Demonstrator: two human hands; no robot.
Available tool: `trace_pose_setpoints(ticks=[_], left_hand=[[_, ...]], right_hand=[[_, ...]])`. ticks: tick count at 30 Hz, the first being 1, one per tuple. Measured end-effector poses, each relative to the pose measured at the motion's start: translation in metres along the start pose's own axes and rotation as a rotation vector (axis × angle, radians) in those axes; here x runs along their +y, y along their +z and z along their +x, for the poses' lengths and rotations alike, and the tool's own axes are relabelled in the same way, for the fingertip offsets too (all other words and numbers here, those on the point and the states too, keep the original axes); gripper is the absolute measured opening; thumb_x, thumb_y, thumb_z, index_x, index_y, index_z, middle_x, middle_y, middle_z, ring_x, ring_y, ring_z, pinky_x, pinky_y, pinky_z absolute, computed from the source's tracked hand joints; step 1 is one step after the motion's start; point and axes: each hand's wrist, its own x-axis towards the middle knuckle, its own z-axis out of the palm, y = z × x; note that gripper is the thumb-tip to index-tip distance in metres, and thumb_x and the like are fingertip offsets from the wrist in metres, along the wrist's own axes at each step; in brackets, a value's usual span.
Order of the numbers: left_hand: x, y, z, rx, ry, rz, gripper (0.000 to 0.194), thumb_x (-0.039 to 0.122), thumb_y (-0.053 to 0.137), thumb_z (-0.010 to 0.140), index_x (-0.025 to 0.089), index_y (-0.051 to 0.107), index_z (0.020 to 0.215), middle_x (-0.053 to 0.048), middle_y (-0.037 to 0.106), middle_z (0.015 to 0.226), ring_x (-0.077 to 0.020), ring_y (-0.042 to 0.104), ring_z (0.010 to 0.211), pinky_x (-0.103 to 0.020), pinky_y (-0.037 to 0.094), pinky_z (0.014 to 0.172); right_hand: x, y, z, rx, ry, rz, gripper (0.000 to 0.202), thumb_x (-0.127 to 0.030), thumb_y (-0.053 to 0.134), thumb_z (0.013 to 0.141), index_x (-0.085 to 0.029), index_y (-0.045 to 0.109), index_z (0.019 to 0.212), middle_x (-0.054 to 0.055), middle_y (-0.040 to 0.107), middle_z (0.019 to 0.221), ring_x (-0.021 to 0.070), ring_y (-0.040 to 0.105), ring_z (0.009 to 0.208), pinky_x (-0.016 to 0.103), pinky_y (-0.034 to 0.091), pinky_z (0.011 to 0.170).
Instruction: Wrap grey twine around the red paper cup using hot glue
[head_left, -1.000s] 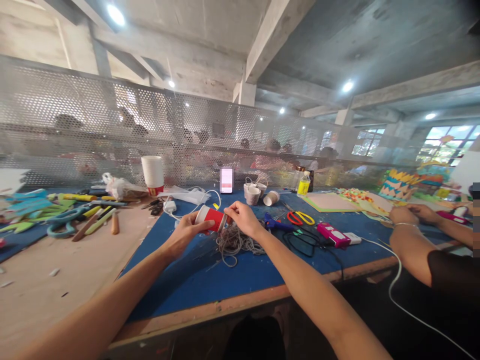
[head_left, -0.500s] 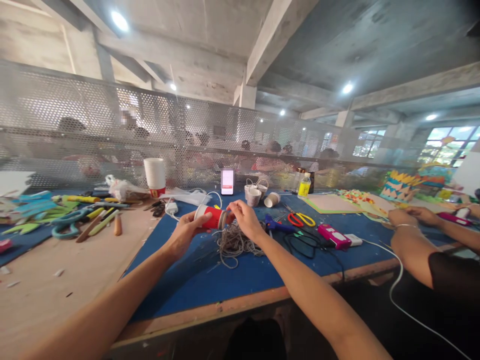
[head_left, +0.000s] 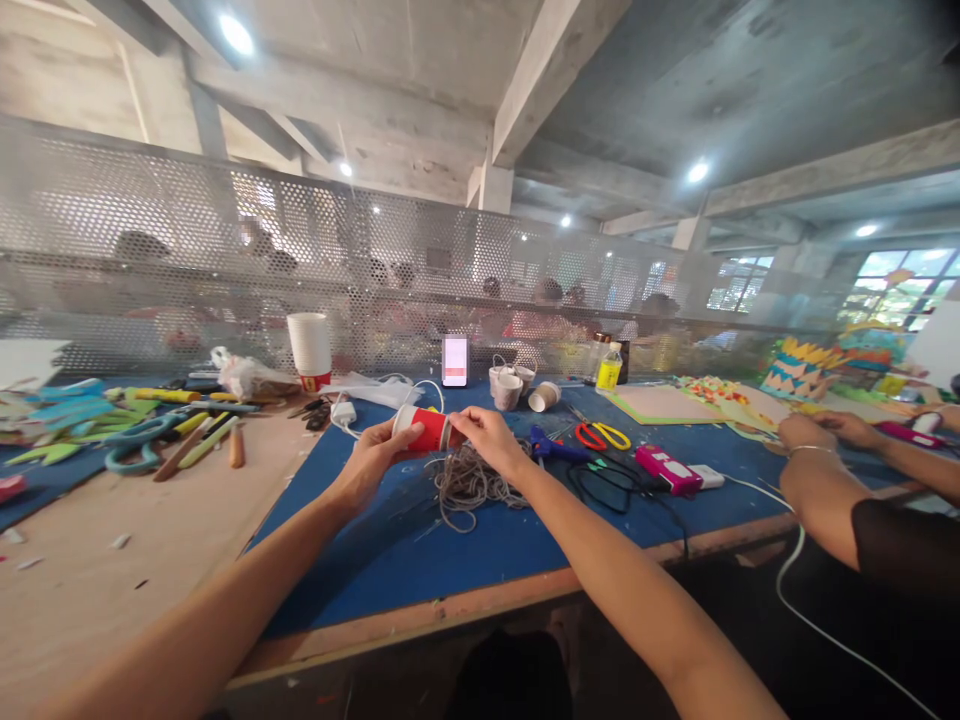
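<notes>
A red and white paper cup (head_left: 430,432) lies tilted on its side in the air above the blue mat, with my left hand (head_left: 373,458) wrapped round its white-rimmed end. Grey-brown cord is wound round the cup's right end. My right hand (head_left: 489,440) pinches at that end, its fingertips pressed on the cord and partly hiding it. Just below, a loose tangled heap of the same cord (head_left: 474,488) rests on the mat. Behind my right hand stand several cord-covered cups (head_left: 508,388), and another such cup (head_left: 543,398) lies on its side.
A blue glue gun (head_left: 556,447), scissors with red and yellow handles (head_left: 602,437) and a magenta power strip (head_left: 667,470) lie rightward. Stacked paper cups (head_left: 309,345) and a lit phone (head_left: 454,362) stand behind. Tools are at left; another person's hands (head_left: 817,430) work at right.
My right hand's fingers have closed in on the cord-wound end of the cup, covering more of it. The cup has turned slightly. My left hand keeps its hold.
</notes>
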Motion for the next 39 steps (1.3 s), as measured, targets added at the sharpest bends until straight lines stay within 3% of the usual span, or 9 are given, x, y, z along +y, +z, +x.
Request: trace_pose_setpoints(ticks=[4,10,18,28,33,36,39], left_hand=[[0.000,0.000,0.000,0.013,-0.010,-0.003,0.044,0.044,0.084,0.074,0.015,0.078,0.106,-0.010,0.080,0.102,-0.0274,0.073,0.094,-0.037,0.059,0.085],[-0.001,0.001,0.001,0.053,-0.035,-0.116,0.044,0.049,0.075,0.082,0.014,0.077,0.108,-0.011,0.080,0.103,-0.0283,0.073,0.094,-0.039,0.062,0.080],[-0.002,-0.001,0.003,0.028,-0.012,-0.144,0.042,0.046,0.078,0.083,0.015,0.077,0.111,-0.011,0.079,0.108,-0.0278,0.073,0.098,-0.039,0.063,0.083],[-0.003,-0.004,0.005,0.058,0.030,-0.110,0.046,0.049,0.080,0.080,0.015,0.078,0.110,-0.012,0.078,0.109,-0.0255,0.071,0.097,-0.035,0.061,0.082],[-0.004,-0.006,0.006,0.071,0.056,-0.097,0.048,0.051,0.081,0.078,0.017,0.078,0.111,-0.011,0.077,0.110,-0.0263,0.071,0.097,-0.038,0.061,0.083],[-0.004,-0.006,0.005,0.077,0.060,-0.098,0.045,0.051,0.081,0.078,0.018,0.079,0.109,-0.010,0.077,0.108,-0.0261,0.071,0.096,-0.038,0.061,0.084],[-0.004,-0.006,0.005,0.073,0.062,-0.100,0.044,0.051,0.081,0.078,0.019,0.079,0.109,-0.009,0.077,0.109,-0.0260,0.071,0.098,-0.037,0.061,0.084]], right_hand=[[-0.001,0.001,-0.001,0.016,-0.023,-0.023,0.025,-0.041,0.061,0.092,-0.019,0.065,0.081,0.001,0.071,0.073,0.0162,0.068,0.072,0.026,0.052,0.073],[-0.003,0.003,-0.005,0.001,-0.053,-0.068,0.027,-0.043,0.061,0.093,-0.018,0.065,0.083,0.001,0.071,0.075,0.0159,0.068,0.072,0.026,0.050,0.072],[-0.012,0.003,-0.010,0.068,-0.138,-0.296,0.032,-0.041,0.051,0.101,-0.019,0.065,0.082,0.000,0.071,0.076,0.0160,0.067,0.075,0.025,0.046,0.073],[-0.006,0.001,-0.009,0.101,-0.357,-0.623,0.010,-0.030,0.067,0.094,-0.021,0.068,0.089,0.001,0.075,0.085,0.0173,0.069,0.082,0.028,0.046,0.084],[-0.012,0.001,-0.014,0.075,-0.408,-0.726,0.009,-0.028,0.073,0.091,-0.021,0.068,0.092,0.001,0.074,0.093,0.0177,0.068,0.090,0.030,0.045,0.089],[-0.021,-0.008,-0.020,0.123,-0.418,-0.812,0.011,-0.030,0.069,0.095,-0.021,0.067,0.101,0.003,0.073,0.100,0.0192,0.067,0.096,0.032,0.044,0.093],[-0.027,-0.031,-0.031,0.171,-0.382,-0.898,0.012,-0.030,0.062,0.099,-0.020,0.065,0.106,0.004,0.072,0.104,0.0196,0.066,0.100,0.032,0.043,0.093]])
